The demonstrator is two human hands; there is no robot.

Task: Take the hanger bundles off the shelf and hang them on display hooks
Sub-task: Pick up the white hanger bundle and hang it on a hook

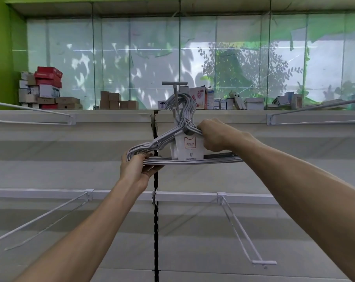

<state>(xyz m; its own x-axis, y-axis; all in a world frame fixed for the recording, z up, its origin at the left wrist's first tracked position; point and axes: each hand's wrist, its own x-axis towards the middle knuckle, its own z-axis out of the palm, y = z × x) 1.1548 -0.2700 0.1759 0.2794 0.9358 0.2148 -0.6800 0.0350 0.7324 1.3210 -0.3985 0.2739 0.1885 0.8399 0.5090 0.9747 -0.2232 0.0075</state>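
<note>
A bundle of grey hangers (164, 141) with a white paper label (190, 147) is held up in front of the white display wall. My left hand (137, 167) grips the bundle's left shoulder and bottom bar from below. My right hand (215, 135) grips it just right of the neck, above the label. The bundled hooks (182, 103) curl around a grey display hook (174, 86) that sticks out toward me and ends in a T-shaped tip.
More white display hooks (241, 228) jut from rails on the wall, at lower right, lower left (40, 218) and both upper sides. A black slotted upright (156, 231) runs down the middle. Stacked boxes (48, 88) line the ledge before the glass.
</note>
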